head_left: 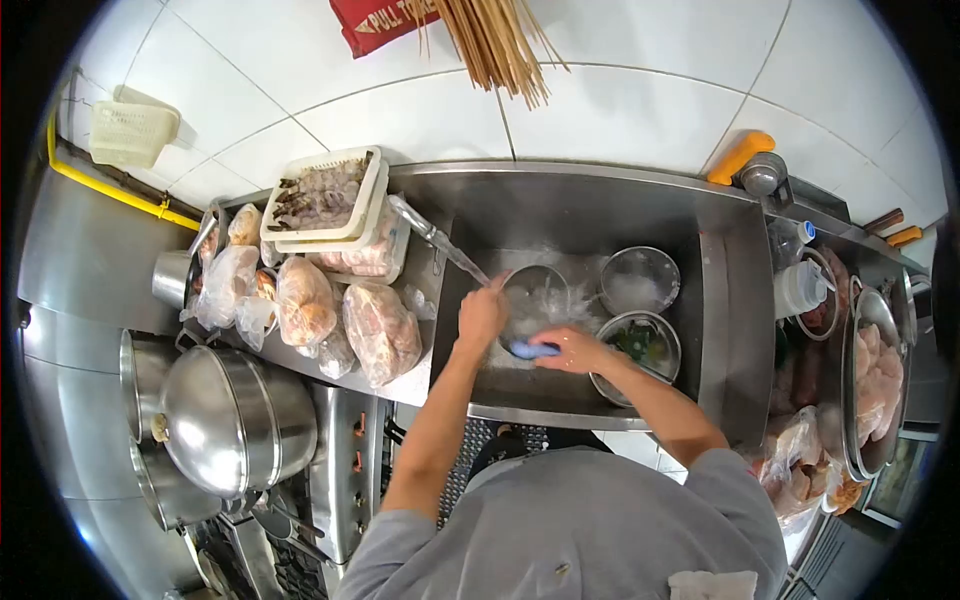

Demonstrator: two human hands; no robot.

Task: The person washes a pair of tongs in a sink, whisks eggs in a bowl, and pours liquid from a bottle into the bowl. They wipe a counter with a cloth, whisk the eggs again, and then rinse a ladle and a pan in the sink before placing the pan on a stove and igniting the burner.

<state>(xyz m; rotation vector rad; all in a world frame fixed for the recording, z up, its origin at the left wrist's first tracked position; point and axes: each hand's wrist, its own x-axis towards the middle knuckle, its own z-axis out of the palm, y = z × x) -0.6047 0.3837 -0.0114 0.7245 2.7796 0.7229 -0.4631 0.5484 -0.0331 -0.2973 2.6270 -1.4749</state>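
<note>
My left hand (pixel 482 318) is closed on the left rim of a round metal bowl (pixel 508 283) in the steel sink (pixel 470 410). Just above that hand ends the spout of a tap (pixel 432 236), with splashing water in and around the bowl. Fingers of my right hand (pixel 574 351) are wrapped round a blue scrubbing pad (pixel 533 350), held low at the bowl's near edge. To the right stand two more round vessels: one with cloudy water (pixel 640 281), the other with green pieces in liquid (pixel 640 345).
Left of the sink are bagged meat (pixel 381 334) and stacked trays of shrimp (pixel 322 197). Large steel pots (pixel 225 420) stand at the far left. On the right are plastic bottles (pixel 800 288) and a metal tray of pale meat (pixel 876 385). Wooden skewers (pixel 490 45) hang above.
</note>
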